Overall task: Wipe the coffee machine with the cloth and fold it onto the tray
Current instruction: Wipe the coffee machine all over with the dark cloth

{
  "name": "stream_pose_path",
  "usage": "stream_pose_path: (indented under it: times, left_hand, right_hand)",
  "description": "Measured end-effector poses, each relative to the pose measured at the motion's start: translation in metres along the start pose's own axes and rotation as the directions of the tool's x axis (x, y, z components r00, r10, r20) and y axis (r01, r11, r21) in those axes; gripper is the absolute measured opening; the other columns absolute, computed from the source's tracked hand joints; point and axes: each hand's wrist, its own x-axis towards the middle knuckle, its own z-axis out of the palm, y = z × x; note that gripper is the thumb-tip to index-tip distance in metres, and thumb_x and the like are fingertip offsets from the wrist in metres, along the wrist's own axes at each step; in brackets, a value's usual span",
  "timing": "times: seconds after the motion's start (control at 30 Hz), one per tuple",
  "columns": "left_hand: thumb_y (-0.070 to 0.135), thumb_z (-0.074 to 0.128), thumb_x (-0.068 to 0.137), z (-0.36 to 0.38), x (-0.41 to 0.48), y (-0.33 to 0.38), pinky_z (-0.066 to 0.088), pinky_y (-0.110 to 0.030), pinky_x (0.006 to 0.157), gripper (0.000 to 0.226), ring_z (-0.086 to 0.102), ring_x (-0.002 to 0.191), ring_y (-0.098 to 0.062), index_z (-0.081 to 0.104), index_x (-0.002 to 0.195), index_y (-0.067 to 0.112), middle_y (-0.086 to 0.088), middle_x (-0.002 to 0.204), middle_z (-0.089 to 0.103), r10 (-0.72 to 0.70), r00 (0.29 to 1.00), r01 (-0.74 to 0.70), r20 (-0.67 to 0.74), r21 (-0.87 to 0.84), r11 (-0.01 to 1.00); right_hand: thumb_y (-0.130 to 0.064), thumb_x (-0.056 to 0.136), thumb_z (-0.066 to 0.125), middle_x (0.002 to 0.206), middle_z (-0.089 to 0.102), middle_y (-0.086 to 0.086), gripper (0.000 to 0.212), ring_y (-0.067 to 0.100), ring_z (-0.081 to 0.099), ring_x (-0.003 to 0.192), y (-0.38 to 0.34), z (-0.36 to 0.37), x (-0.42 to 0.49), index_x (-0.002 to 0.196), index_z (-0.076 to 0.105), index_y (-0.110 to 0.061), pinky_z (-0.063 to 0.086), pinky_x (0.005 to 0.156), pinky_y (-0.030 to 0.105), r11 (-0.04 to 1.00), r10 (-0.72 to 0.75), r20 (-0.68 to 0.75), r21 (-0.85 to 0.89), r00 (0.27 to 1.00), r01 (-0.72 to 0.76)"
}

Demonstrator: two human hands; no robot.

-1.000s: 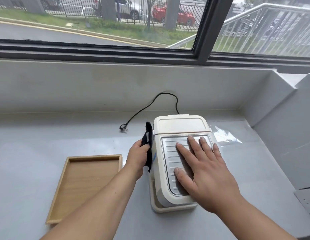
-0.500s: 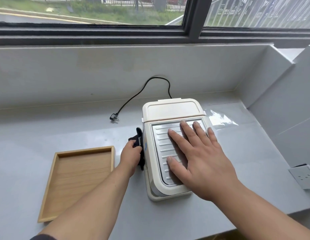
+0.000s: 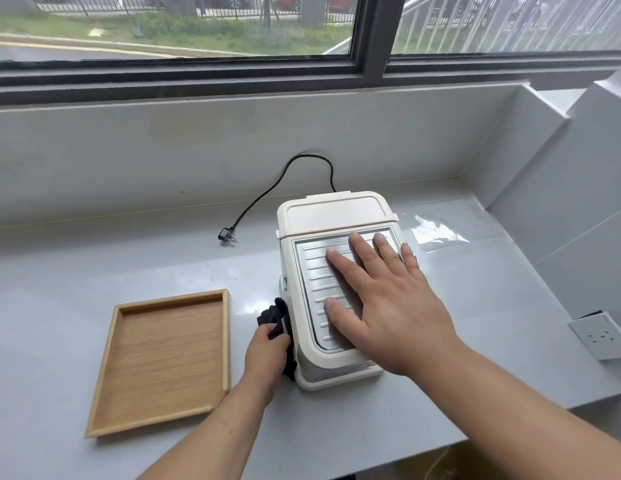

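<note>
Wiping now: I press a dark cloth (image 3: 275,318) against the left side wall of the coffee machine (image 3: 337,285), low down near its front corner.
Cloth, position: bunched at about 9 o'clock from the machine's middle, squeezed between my left hand (image 3: 267,351) and the cream casing; a tail hangs below my palm toward the counter (image 3: 94,265).
Cloth, handling: it looks soft, thin and light, and should crumple easily. My guess is it will go limp once lifted, so folding it means taking it by its corners or edges, not by the wad.
Machine, handling: a rigid plastic box with a ribbed metal plate on top. It looks heavy enough to sit firm, yet may slide on the glossy counter if pushed sideways.
Left hand: clenched around the cloth, thumb uppermost, knuckles facing 9 o'clock, wrist straight, forearm coming in from 6 o'clock.
Right hand (image 3: 382,299): lying flat and relaxed on the ribbed plate, fingers spread and pointing to about 11 o'clock, gripping nothing; I judge it steadies the machine against my wiping push.
Tray (image 3: 227,341): wooden, with nothing in it, just beside my left wrist at 9 o'clock, apart from the machine.
Power cord (image 3: 267,192): unplugged, curling from the machine's back toward 10 o'clock, its plug lying on the counter.
Progress: folding not yet begun.
</note>
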Motion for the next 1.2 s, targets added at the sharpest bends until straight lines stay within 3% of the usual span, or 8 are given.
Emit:
stream_pose_path:
  times: [0.27, 0.57, 0.67, 0.77, 0.87, 0.97, 1.1, 1.2]
  left_hand:
    - [0.015, 0.070, 0.089, 0.005, -0.034, -0.031, 0.049, -0.024, 0.055, 0.023, 0.069, 0.086, -0.020, 0.063, 0.110, 0.022, -0.003, 0.104, 0.073, 0.016, 1.000, -0.015, -0.018, 0.048, 0.999]
    - [0.013, 0.069, 0.089, 0.015, -0.059, -0.043, 0.052, -0.039, 0.071, 0.018, 0.062, 0.084, -0.029, 0.058, 0.103, 0.012, -0.016, 0.102, 0.067, -0.045, 0.999, 0.046, -0.011, 0.039, 0.998]
    - [0.021, 0.069, 0.091, 0.019, -0.066, -0.042, 0.043, -0.038, 0.069, 0.022, 0.054, 0.078, -0.028, 0.054, 0.095, 0.005, -0.016, 0.087, 0.058, -0.073, 0.997, 0.073, -0.016, 0.007, 0.997]
    - [0.024, 0.067, 0.092, 0.020, -0.069, -0.042, 0.032, -0.039, 0.070, 0.028, 0.042, 0.074, -0.025, 0.044, 0.084, 0.011, -0.010, 0.081, 0.044, -0.101, 0.995, 0.101, -0.013, -0.007, 0.995]
    - [0.027, 0.067, 0.093, 0.020, -0.072, -0.040, 0.046, -0.040, 0.079, 0.022, 0.059, 0.092, -0.026, 0.060, 0.095, 0.006, -0.003, 0.099, 0.065, -0.149, 0.989, 0.149, -0.004, -0.039, 0.988]
    - [0.027, 0.069, 0.092, 0.021, -0.075, -0.039, 0.052, -0.046, 0.098, 0.024, 0.062, 0.110, -0.032, 0.065, 0.114, 0.018, -0.005, 0.116, 0.067, -0.208, 0.978, 0.207, 0.000, -0.089, 0.974]
    - [0.025, 0.070, 0.091, 0.024, -0.080, -0.034, 0.051, -0.037, 0.074, 0.016, 0.065, 0.105, -0.031, 0.065, 0.106, 0.020, -0.005, 0.110, 0.070, -0.262, 0.965, 0.262, 0.018, -0.155, 0.953]
    - [0.023, 0.070, 0.092, 0.027, -0.085, -0.032, 0.048, -0.034, 0.069, 0.012, 0.065, 0.104, -0.028, 0.064, 0.102, 0.021, -0.004, 0.110, 0.069, -0.273, 0.962, 0.271, 0.013, -0.173, 0.947]
  right_hand:
    - [-0.074, 0.094, 0.018, 0.175, 0.005, -0.005, 0.074, 0.023, -0.004, 0.160, 0.001, 0.001, 0.000, 0.162, 0.011, -0.046, -0.007, 0.127, 0.049, 1.000, -0.010, -0.013, 0.017, 1.000, 0.010]
    - [-0.069, 0.095, 0.023, 0.174, 0.014, -0.003, 0.072, 0.025, 0.002, 0.160, 0.000, 0.001, -0.003, 0.161, 0.020, -0.042, -0.004, 0.128, 0.048, 0.999, -0.017, -0.050, 0.047, 0.999, 0.019]
    - [-0.059, 0.095, 0.036, 0.171, 0.026, 0.000, 0.070, 0.026, 0.009, 0.160, 0.001, 0.000, -0.010, 0.160, 0.030, -0.033, 0.004, 0.129, 0.045, 0.992, -0.022, -0.121, 0.121, 0.992, 0.037]
    - [-0.042, 0.096, 0.049, 0.160, 0.044, 0.003, 0.059, 0.026, 0.025, 0.155, 0.004, 0.000, -0.017, 0.151, 0.047, -0.022, 0.018, 0.127, 0.041, 0.975, -0.023, -0.250, 0.208, 0.968, 0.077]
    - [-0.031, 0.098, 0.057, 0.149, 0.055, 0.004, 0.047, 0.026, 0.037, 0.148, 0.006, 0.001, -0.021, 0.143, 0.057, -0.017, 0.028, 0.123, 0.040, 0.957, -0.041, -0.320, 0.261, 0.946, 0.130]
    - [-0.021, 0.094, 0.065, 0.137, 0.064, 0.008, 0.039, 0.031, 0.050, 0.136, 0.013, 0.006, -0.033, 0.131, 0.066, -0.011, 0.037, 0.117, 0.044, 0.943, -0.109, -0.457, 0.234, 0.883, 0.237]
    - [-0.019, 0.092, 0.062, 0.110, 0.064, 0.004, 0.024, 0.027, 0.059, 0.106, 0.042, 0.027, -0.067, 0.113, 0.067, -0.009, 0.046, 0.099, 0.041, 0.924, 0.070, -0.666, 0.324, 0.742, 0.204]
    - [-0.015, 0.092, 0.059, 0.097, 0.058, -0.001, 0.012, 0.021, 0.054, 0.091, 0.058, 0.058, -0.101, 0.102, 0.062, -0.011, 0.046, 0.087, 0.032, 0.906, 0.135, -0.613, 0.395, 0.779, 0.154]
